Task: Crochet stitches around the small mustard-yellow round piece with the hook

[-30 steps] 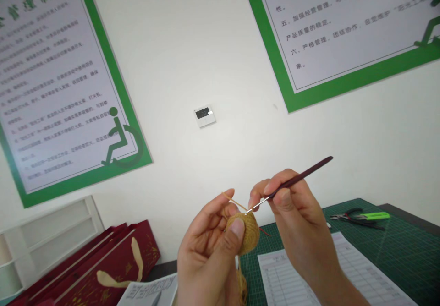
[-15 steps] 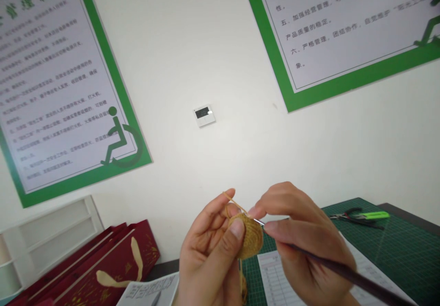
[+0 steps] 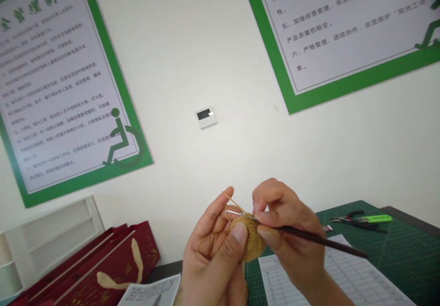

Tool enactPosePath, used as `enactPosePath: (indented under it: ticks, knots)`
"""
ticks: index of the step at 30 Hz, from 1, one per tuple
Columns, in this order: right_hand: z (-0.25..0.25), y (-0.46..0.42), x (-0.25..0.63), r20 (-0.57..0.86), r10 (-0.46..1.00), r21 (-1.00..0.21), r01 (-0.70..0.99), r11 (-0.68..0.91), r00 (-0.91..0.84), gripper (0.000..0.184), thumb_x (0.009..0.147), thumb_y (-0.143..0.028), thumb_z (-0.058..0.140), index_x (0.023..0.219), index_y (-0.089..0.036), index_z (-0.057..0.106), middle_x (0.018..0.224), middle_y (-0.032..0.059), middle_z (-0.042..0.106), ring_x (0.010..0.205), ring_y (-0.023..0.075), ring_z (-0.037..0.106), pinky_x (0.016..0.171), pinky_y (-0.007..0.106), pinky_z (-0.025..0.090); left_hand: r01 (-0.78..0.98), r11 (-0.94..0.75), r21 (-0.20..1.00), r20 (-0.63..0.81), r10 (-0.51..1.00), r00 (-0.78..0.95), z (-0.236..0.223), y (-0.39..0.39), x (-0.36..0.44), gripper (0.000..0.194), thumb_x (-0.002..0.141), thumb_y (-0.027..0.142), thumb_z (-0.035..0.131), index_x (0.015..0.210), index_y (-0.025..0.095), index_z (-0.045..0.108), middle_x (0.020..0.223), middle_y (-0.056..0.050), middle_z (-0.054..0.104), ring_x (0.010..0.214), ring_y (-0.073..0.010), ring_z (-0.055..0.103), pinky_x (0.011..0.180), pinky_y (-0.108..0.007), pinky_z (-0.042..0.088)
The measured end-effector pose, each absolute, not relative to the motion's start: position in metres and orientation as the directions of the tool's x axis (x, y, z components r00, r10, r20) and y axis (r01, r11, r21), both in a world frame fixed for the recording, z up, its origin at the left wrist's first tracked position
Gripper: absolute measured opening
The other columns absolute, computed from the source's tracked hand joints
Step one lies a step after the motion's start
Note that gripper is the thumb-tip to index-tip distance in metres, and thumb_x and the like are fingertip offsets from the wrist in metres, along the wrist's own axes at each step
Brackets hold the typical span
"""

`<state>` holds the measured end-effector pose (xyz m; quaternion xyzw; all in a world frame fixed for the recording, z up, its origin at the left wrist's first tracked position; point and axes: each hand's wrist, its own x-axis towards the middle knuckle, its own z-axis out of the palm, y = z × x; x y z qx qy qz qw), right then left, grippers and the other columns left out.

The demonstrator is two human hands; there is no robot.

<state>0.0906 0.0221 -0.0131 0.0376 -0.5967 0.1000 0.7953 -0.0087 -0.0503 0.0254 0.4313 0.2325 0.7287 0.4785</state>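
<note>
White wall [image 3: 172, 68] behind, left poster [image 3: 65, 95] and right poster [image 3: 330, 26], wall panel [image 3: 206, 117] between them. Dark counter [image 3: 419, 226] below with green mat [image 3: 388, 262], printed sheet [image 3: 360, 271], pliers [image 3: 347, 218].

Left hand [image 3: 215, 255]: part-curled, pinching round mustard crochet piece [image 3: 252, 242], thumb across its front. Index finger up, yarn strand [image 3: 233, 199] running over it to the work. Right hand [image 3: 292, 226]: closed on dark-handled hook [image 3: 323, 240], fingertips at the piece's right edge; can't confirm they touch it. Piece is up in front of the counter, between the 2 hands.

Vs 0.5 s ago: hook handle swung up, its butt end now in frame; before, it ran out the bottom. Metal tip now pokes out left past the piece's top edge. Left grip about the same.

Hard to see: left hand's lower fingers, mostly behind thumb and work. Both posters cut off by frame, left one's small print blurred. Panel digits unreadable.
</note>
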Motion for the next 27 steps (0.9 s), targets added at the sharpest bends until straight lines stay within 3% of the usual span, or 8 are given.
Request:
enactPosePath:
  ticks: [4,6,13,16,18,22,25,27]
  knots:
    - [-0.011,0.018,0.093,0.938,-0.248,0.160,0.332,0.930,0.241,0.038,0.078,-0.003,0.070,0.107,-0.028,0.068,0.086,0.0021,0.070,0.077,0.0184,0.061,0.069,0.039,0.052,-0.450,-0.518,0.727,0.459,0.855,-0.243,0.024,-0.049,-0.003,0.048,0.062,0.015,0.091,0.109,0.021,0.081,0.080,-0.004,0.073,0.074,-0.0128,0.066,0.068,-0.018,0.053]
    - [-0.010,0.012,0.093,0.933,-0.254,0.138,0.399,0.907,0.254,0.035,0.078,-0.003,0.068,0.107,-0.024,0.066,0.084,0.0033,0.070,0.075,0.0185,0.061,0.068,0.038,0.052,-0.384,-0.600,0.702,0.517,0.800,-0.304,0.023,-0.048,0.001,0.047,0.063,0.014,0.091,0.108,0.022,0.081,0.079,-0.004,0.074,0.074,-0.0133,0.066,0.069,-0.018,0.054]
    - [-0.007,-0.001,0.096,0.858,0.310,-0.257,-0.181,0.949,0.410,0.016,0.101,-0.021,0.048,0.094,-0.024,0.061,0.075,-0.0007,0.057,0.069,0.0136,0.054,0.064,0.031,0.043,-0.341,-0.623,0.704,0.549,0.782,-0.294,0.023,-0.049,-0.002,0.040,0.069,0.013,0.087,0.108,0.021,0.081,0.079,-0.006,0.074,0.074,-0.0132,0.066,0.068,-0.018,0.053]
    - [0.001,0.001,0.098,0.742,0.629,-0.445,-0.532,0.720,0.231,0.030,0.102,-0.037,0.049,0.078,-0.021,0.058,0.068,-0.0022,0.052,0.063,0.0119,0.046,0.062,0.028,0.038,-0.390,-0.561,0.730,0.506,0.828,-0.243,0.024,-0.048,-0.009,0.039,0.066,0.014,0.088,0.104,0.019,0.083,0.081,-0.008,0.076,0.078,-0.0144,0.067,0.070,-0.019,0.053]
    - [0.006,0.004,0.097,0.682,0.731,-0.510,-0.697,0.504,0.029,0.036,0.098,-0.045,0.053,0.072,-0.020,0.053,0.064,-0.0031,0.049,0.063,0.0118,0.044,0.063,0.027,0.038,-0.406,-0.531,0.743,0.482,0.847,-0.225,0.024,-0.047,-0.012,0.038,0.065,0.015,0.089,0.103,0.019,0.083,0.082,-0.009,0.076,0.079,-0.0157,0.068,0.074,-0.022,0.054]
    - [0.008,0.008,0.090,0.682,0.719,-0.530,-0.769,0.356,-0.137,0.033,0.091,-0.046,0.065,0.075,-0.020,0.053,0.068,-0.0037,0.053,0.066,0.0105,0.047,0.065,0.025,0.040,-0.404,-0.541,0.738,0.502,0.839,-0.208,0.023,-0.046,-0.012,0.040,0.065,0.017,0.089,0.105,0.021,0.083,0.080,-0.007,0.075,0.079,-0.0174,0.069,0.075,-0.024,0.055]
    - [0.004,0.009,0.088,0.794,0.608,-0.438,-0.691,0.575,0.003,0.021,0.093,-0.036,0.065,0.079,-0.023,0.055,0.073,-0.0037,0.056,0.066,0.0107,0.052,0.063,0.025,0.042,-0.401,-0.568,0.719,0.508,0.823,-0.255,0.023,-0.047,-0.008,0.040,0.065,0.015,0.089,0.104,0.022,0.083,0.082,-0.007,0.076,0.079,-0.0167,0.070,0.073,-0.021,0.055]
    - [0.000,0.010,0.090,0.891,0.427,-0.317,-0.459,0.830,0.157,0.008,0.093,-0.024,0.063,0.086,-0.026,0.060,0.076,-0.0027,0.060,0.070,0.0126,0.056,0.063,0.028,0.045,-0.390,-0.592,0.705,0.517,0.806,-0.288,0.022,-0.048,-0.004,0.039,0.067,0.015,0.088,0.105,0.022,0.083,0.082,-0.006,0.077,0.078,-0.0148,0.069,0.073,-0.020,0.055]
